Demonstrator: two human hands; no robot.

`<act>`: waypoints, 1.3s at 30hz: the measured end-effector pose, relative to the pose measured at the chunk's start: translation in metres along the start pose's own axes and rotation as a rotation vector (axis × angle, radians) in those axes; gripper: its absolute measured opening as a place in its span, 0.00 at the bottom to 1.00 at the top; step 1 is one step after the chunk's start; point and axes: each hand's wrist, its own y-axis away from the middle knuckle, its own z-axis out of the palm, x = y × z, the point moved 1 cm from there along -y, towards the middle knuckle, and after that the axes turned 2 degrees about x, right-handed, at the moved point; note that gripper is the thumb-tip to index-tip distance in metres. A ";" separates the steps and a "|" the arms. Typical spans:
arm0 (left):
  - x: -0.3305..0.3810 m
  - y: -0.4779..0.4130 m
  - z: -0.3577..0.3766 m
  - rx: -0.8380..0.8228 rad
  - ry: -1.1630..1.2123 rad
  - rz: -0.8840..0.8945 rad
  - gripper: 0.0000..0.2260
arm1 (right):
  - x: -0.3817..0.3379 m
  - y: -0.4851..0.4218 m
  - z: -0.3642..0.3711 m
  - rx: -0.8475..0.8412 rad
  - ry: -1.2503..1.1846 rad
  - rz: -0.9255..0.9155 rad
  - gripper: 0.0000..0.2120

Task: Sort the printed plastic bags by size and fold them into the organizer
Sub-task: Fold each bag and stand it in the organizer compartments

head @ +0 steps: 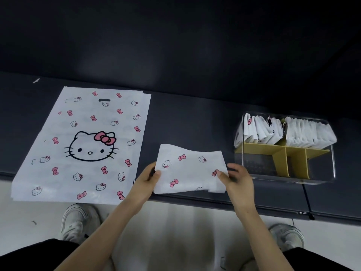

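1. The left hand (145,179) and right hand (239,178) each pinch one side of the partly folded bag (190,169), thumbs on top, over the near edge of the tabletop (185,118). Its far edge bows upward. The slick film could spring open or slide askew if either pinch loosens, spoiling the fold.
2. To the left, the large bag (84,145) lies flat, its near end overhanging the tabletop's edge. A brush from a forearm could likely drag it to the floor (175,222).
3. Farther right, the clear organizer (320,165) has its rear compartments packed with folded bags (304,133). Forcing another in could likely pop neighbours out. The front compartments look free.
4. The tabletop is dark and matte. Below it are the pale floor and two grey shoes (78,220). Behind it stands a dark wall (175,36).
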 end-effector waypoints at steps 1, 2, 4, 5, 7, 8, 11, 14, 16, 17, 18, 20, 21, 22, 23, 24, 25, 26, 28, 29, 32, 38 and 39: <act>0.000 -0.002 0.003 0.058 -0.035 0.000 0.10 | 0.001 -0.003 0.004 -0.016 -0.034 0.015 0.14; 0.001 -0.003 0.006 0.123 -0.092 0.010 0.10 | 0.002 -0.005 0.008 -0.023 -0.054 0.020 0.15; 0.005 -0.004 0.013 0.251 -0.243 0.044 0.11 | 0.008 -0.009 0.017 -0.025 -0.047 0.047 0.15; 0.005 -0.004 0.016 0.308 -0.315 0.068 0.11 | 0.012 -0.010 0.021 -0.025 -0.036 0.070 0.17; 0.004 -0.002 0.020 0.396 -0.416 0.124 0.12 | 0.020 -0.010 0.025 -0.037 0.043 0.110 0.18; 0.002 -0.002 0.021 0.425 -0.453 0.144 0.12 | 0.023 -0.009 0.026 -0.042 0.091 0.117 0.19; -0.002 0.004 0.025 0.448 -0.558 0.213 0.13 | 0.027 -0.002 0.025 -0.031 0.152 0.080 0.20; -0.010 0.009 0.029 0.417 -0.631 0.345 0.15 | 0.029 0.008 0.024 0.009 0.096 0.108 0.20; -0.016 0.012 0.032 0.394 -0.695 0.424 0.15 | 0.030 0.008 0.026 0.073 -0.006 0.191 0.19; -0.018 0.012 0.033 0.402 -0.714 0.433 0.15 | 0.032 0.007 0.027 0.106 -0.044 0.227 0.19; -0.020 0.012 0.034 0.412 -0.724 0.430 0.16 | 0.033 0.005 0.027 0.128 -0.056 0.248 0.17; -0.019 0.012 0.034 0.451 -0.745 0.434 0.17 | 0.035 0.002 0.028 0.119 0.027 0.227 0.09; -0.018 0.011 0.034 0.481 -0.772 0.447 0.17 | 0.035 0.001 0.029 0.106 0.070 0.207 0.10; -0.017 0.010 0.034 0.510 -0.813 0.466 0.16 | 0.036 -0.001 0.030 0.102 0.109 0.195 0.13; -0.017 0.009 0.033 0.541 -0.861 0.486 0.15 | 0.034 -0.002 0.029 0.100 0.135 0.188 0.16; -0.016 0.007 0.032 0.569 -0.903 0.503 0.15 | 0.034 -0.004 0.029 0.099 0.153 0.181 0.18; -0.016 0.006 0.031 0.589 -0.932 0.517 0.16 | 0.032 -0.005 0.029 0.092 0.178 0.179 0.19; -0.016 0.005 0.030 0.605 -0.950 0.531 0.18 | 0.030 -0.006 0.029 0.086 0.209 0.175 0.20; -0.019 0.004 0.028 0.612 -1.003 0.534 0.19 | 0.026 -0.006 0.029 0.077 0.256 0.171 0.21; -0.021 0.003 0.027 0.605 -1.047 0.522 0.20 | 0.025 -0.006 0.029 0.076 0.270 0.175 0.21; -0.027 -0.002 0.022 0.626 -1.200 0.561 0.20 | 0.025 -0.008 0.030 0.073 0.313 0.187 0.20; -0.026 -0.024 0.022 0.191 -1.344 0.904 0.31 | 0.027 -0.008 0.030 0.080 0.349 0.182 0.22; -0.027 -0.027 0.021 0.133 -1.323 0.850 0.33 | 0.028 -0.009 0.030 0.085 0.356 0.181 0.23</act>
